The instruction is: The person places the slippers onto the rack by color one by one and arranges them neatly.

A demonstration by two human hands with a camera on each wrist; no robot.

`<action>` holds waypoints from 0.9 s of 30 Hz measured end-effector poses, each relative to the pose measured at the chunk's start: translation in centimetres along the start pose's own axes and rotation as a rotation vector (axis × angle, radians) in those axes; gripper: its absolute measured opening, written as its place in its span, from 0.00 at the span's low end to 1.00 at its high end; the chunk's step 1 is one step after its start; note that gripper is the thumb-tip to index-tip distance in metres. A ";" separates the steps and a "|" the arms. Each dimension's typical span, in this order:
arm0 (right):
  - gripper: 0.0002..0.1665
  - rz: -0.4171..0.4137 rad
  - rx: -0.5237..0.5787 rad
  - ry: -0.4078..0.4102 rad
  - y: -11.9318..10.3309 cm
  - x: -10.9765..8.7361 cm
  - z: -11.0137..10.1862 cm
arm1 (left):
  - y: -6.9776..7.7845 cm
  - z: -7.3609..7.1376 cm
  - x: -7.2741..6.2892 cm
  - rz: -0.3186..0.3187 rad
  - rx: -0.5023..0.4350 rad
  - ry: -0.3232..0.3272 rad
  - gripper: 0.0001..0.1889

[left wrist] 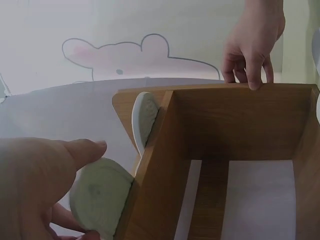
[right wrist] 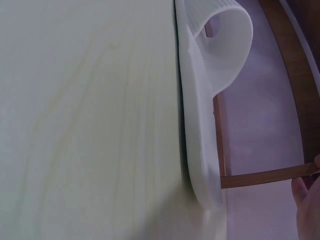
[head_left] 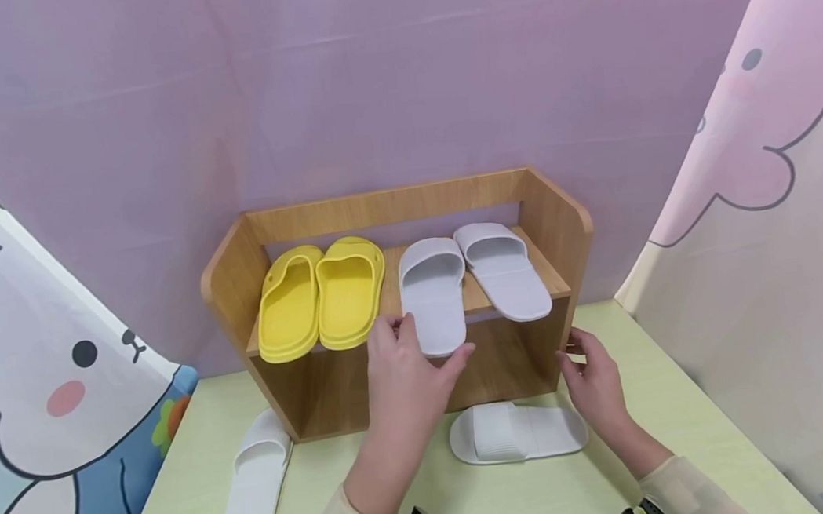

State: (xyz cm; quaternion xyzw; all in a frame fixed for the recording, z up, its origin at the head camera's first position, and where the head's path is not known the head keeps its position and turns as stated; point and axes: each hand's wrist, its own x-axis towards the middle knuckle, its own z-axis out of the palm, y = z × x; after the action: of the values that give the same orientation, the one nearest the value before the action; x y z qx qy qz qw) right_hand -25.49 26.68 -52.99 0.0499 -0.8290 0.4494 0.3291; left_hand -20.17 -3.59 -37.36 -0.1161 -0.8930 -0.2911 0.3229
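Observation:
A small wooden shoe rack (head_left: 394,208) stands on the table. My left hand (head_left: 406,379) holds the heel end of a white slipper (head_left: 437,306) on the upper shelf, thumb on one side of the sole and fingers on the other. In the left wrist view, that sole (left wrist: 100,195) shows between thumb and fingers. Just right of it lies another white slipper (head_left: 512,282), its heel jutting past the shelf front. My right hand (head_left: 596,383) pinches the front edge of the rack's right side panel (right wrist: 270,176) low down.
A pair of yellow clogs (head_left: 349,304) sits on the shelf's left half. On the table (head_left: 676,421), one white slipper (head_left: 545,431) lies sideways before the rack and another (head_left: 259,486) lies at front left. Behind the rack hangs a purple cloth (head_left: 401,85).

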 end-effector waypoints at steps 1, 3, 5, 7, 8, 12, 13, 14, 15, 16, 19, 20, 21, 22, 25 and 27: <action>0.25 0.000 0.000 -0.001 0.0 0.0 0.0 | 0.1 0.1 0.1 -0.004 0.000 -0.011 0.48; 0.25 0.000 -0.002 -0.001 0.0 0.0 0.0 | 0.2 0.1 0.2 -0.011 -0.010 -0.032 0.47; 0.25 -0.001 0.000 0.000 0.0 0.0 0.0 | 0.2 0.2 0.3 -0.015 -0.028 -0.047 0.45; 0.25 -0.002 0.004 0.001 0.0 0.0 0.0 | 0.2 0.3 0.5 -0.012 -0.055 -0.049 0.42; 0.25 -0.003 0.006 0.002 0.0 0.0 0.0 | 0.2 0.4 0.5 -0.007 -0.070 -0.043 0.41; 0.25 -0.003 0.010 0.003 0.1 0.0 0.0 | 0.1 0.8 0.8 0.013 -0.102 -0.013 0.38; 0.25 -0.004 0.009 0.003 0.2 0.0 0.0 | 0.0 0.9 0.9 0.016 -0.105 -0.005 0.38; 0.25 -0.005 0.008 0.003 0.2 0.0 0.1 | 0.0 1.0 0.9 0.016 -0.106 -0.001 0.37; 0.25 -0.004 0.008 0.004 0.2 0.0 0.1 | 0.0 1.1 1.0 0.015 -0.106 0.001 0.38; 0.25 -0.005 0.009 0.004 0.3 0.0 0.1 | -0.1 1.2 1.0 0.014 -0.106 0.002 0.38; 0.25 -0.006 0.009 0.005 0.3 0.0 0.1 | -0.2 1.4 1.2 0.009 -0.110 -0.001 0.39; 0.25 -0.005 0.010 0.006 0.3 0.0 0.1 | -0.2 1.5 1.2 0.006 -0.111 -0.004 0.39; 0.25 -0.006 0.010 0.006 0.3 0.0 0.1 | -0.3 1.5 1.3 0.003 -0.111 -0.008 0.39; 0.25 -0.006 0.011 0.005 0.3 0.0 0.1 | -0.3 1.5 1.3 0.002 -0.112 -0.010 0.39; 0.25 -0.003 0.013 0.004 0.4 0.0 0.1 | -0.2 1.5 1.3 -0.004 -0.115 -0.017 0.39; 0.25 -0.001 0.014 0.004 0.4 0.0 0.1 | -0.2 1.5 1.4 -0.007 -0.115 -0.020 0.39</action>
State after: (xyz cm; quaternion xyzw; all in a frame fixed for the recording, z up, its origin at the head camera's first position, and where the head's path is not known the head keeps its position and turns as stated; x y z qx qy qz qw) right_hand -25.74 26.81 -53.30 0.0517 -0.8253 0.4550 0.3305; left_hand -22.06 -2.82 -37.52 -0.1344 -0.8783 -0.3421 0.3057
